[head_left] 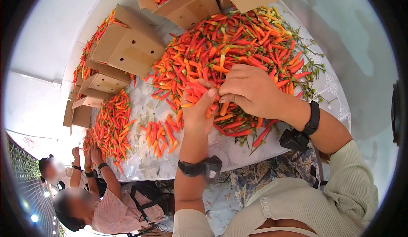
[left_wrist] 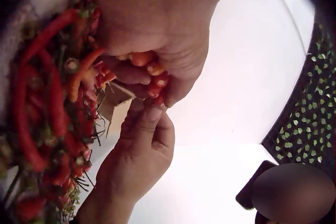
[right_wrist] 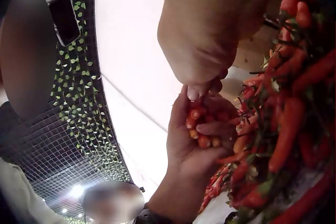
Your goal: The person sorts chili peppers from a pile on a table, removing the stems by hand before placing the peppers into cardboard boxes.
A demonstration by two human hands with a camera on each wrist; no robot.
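My left hand (head_left: 199,111) grips a bunch of red and orange chili peppers (right_wrist: 202,129), fingers curled around them over the near edge of the pile. In the right wrist view their pale, stemless ends face out of the fist. My right hand (head_left: 255,90) meets it from the side, thumb and fingertips pinching the end of a red chili pepper (left_wrist: 161,98) beside the left thumb. Both hands nearly touch there. Beneath and beyond them spreads a large heap of chili peppers (head_left: 238,37), many with green stems attached.
Cardboard boxes (head_left: 127,45) of chili peppers line the table's far side. A small group of peppers (head_left: 159,137) lies left of my left arm, with another heap (head_left: 112,118) farther left. Loose green stems (head_left: 316,67) litter the right edge. Two people (head_left: 97,209) work at the left.
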